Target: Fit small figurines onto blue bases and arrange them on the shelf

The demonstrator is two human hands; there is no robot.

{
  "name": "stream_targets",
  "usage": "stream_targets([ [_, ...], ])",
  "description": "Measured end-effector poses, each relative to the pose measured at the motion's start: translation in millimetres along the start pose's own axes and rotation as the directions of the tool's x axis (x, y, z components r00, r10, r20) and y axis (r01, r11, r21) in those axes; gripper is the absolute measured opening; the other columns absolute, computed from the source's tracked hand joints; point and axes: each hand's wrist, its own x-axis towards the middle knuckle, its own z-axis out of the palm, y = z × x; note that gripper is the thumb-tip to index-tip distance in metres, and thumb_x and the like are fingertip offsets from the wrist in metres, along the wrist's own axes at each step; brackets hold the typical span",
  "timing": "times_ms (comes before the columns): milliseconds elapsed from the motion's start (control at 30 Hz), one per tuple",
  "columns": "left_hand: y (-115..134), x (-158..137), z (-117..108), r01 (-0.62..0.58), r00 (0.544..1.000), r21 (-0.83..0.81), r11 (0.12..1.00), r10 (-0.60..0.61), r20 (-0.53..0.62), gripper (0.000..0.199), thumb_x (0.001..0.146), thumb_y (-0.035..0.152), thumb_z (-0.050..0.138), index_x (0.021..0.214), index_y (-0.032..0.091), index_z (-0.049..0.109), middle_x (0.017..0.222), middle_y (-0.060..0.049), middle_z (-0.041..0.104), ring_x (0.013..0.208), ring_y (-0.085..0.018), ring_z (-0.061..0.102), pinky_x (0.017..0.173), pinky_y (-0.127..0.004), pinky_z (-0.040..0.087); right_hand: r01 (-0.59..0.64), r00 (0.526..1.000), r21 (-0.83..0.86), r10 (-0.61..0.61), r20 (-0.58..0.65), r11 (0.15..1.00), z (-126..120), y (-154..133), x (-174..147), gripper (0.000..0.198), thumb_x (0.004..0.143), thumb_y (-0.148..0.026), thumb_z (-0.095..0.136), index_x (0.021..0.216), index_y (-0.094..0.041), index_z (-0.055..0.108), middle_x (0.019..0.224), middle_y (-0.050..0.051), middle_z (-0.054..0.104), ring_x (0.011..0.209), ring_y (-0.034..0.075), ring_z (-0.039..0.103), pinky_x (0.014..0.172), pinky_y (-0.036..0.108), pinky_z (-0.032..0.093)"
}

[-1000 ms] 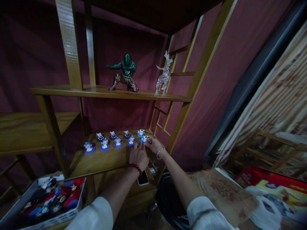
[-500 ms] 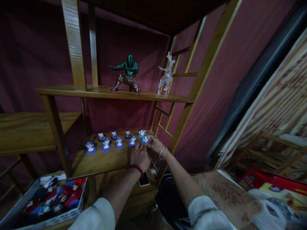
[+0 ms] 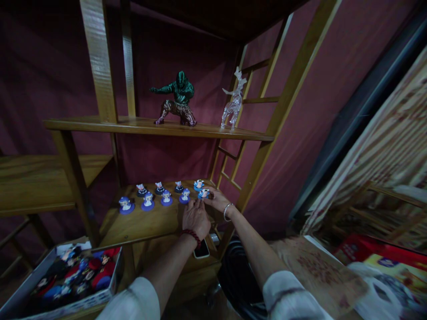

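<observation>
At two o'clock on the lower shelf [image 3: 143,224], steady the front blue-based figurine [image 3: 203,194] low down, right hand [image 3: 218,202] and left hand [image 3: 196,219] both half-curled beside it, any hold indiscernible.

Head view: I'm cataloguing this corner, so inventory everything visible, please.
Shelving: one, brown, centre and left
Purple figurines: four, purple-white, lower shelf front
Dark figurines: three, black-white, behind those
Blue figurines: two, blue-white, right end
Crouching figure: one, green-bronze, upper shelf
Deer: one, clear, upper shelf
Box: one, white, lower left
Jumbled pieces: uncountable, mixed, inside box
Phone: one, black, lower centre
Coil: one, black, bottom centre
Curtain: one, striped beige, far right
Packaging: uncertain, red-yellow, lower right
Bag: one, white, lower right
Sleeves: two, white, bottom
Left hand: one, bare, near blue figurines
Right hand: one, bare, likewise
</observation>
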Motion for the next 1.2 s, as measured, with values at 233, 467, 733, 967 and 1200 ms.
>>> stream_targets([
  [233, -0.2, 0.0, -0.7, 0.004, 1.0, 0.013, 1.0, -0.004, 0.026, 0.045, 0.075, 0.02, 0.033, 0.118, 0.011, 0.044, 0.12, -0.006, 0.048, 0.104, -0.021, 0.035, 0.089, -0.033, 0.031, -0.001, 1.0, -0.003, 0.001, 0.014, 1.0, -0.3, 0.7, 0.2, 0.046, 0.064, -0.025, 0.059, 0.109, -0.022, 0.051, 0.097, 0.001, 0.06, 0.089, 0.017, 0.054, 0.083, 0.033, 0.04],
  [467, 0.6, -0.2, -3.4, 0.01, 0.997, 0.02, 1.0, -0.011, 0.076, 0.045, 0.077, 0.02, 0.032, 0.12, 0.012, 0.042, 0.122, -0.006, 0.046, 0.106, -0.022, 0.034, 0.09, -0.035, 0.03, 0.004, 1.0, 0.042, -0.004, 0.009, 0.999, 0.2, 0.4, 0.0, 0.045, 0.064, -0.024, 0.06, 0.108, -0.02, 0.051, 0.097, 0.002, 0.06, 0.087, 0.017, 0.055, 0.082, 0.032, 0.041],
  [733, -0.5, 0.4, -1.1, -0.004, 0.999, 0.005, 1.0, 0.004, 0.041, 0.045, 0.076, 0.02, 0.032, 0.119, 0.01, 0.043, 0.119, -0.006, 0.049, 0.104, -0.021, 0.035, 0.09, -0.033, 0.031, 0.03, 0.999, 0.012, -0.03, -0.02, 0.999, 0.0, -4.9, -0.9, 0.041, 0.064, -0.023, 0.059, 0.104, -0.02, 0.055, 0.093, 0.002, 0.061, 0.086, 0.017, 0.055, 0.082, 0.033, 0.041],
  [967, -1.0, 0.2, -0.6, -0.006, 0.999, 0.019, 1.0, 0.005, 0.051, 0.045, 0.077, 0.02, 0.031, 0.119, 0.01, 0.042, 0.12, -0.006, 0.048, 0.104, -0.021, 0.035, 0.09, -0.032, 0.03, 0.037, 0.999, 0.026, -0.037, -0.008, 0.999, -0.4, -2.9, -0.4, 0.042, 0.064, -0.023, 0.059, 0.105, -0.022, 0.054, 0.1, 0.001, 0.06, 0.09, 0.017, 0.054, 0.084, 0.032, 0.04],
  [1200, -0.1, 0.1, -3.4, -0.004, 0.997, 0.009, 1.0, 0.004, 0.071, 0.046, 0.076, 0.02, 0.033, 0.12, 0.01, 0.042, 0.122, -0.007, 0.046, 0.107, -0.021, 0.034, 0.091, -0.033, 0.029, 0.029, 1.0, 0.027, -0.029, 0.005, 0.999, 1.3, 4.5, 1.8, 0.043, 0.064, -0.023, 0.06, 0.107, -0.021, 0.052, 0.098, 0.002, 0.06, 0.087, 0.017, 0.055, 0.082, 0.032, 0.041],
])
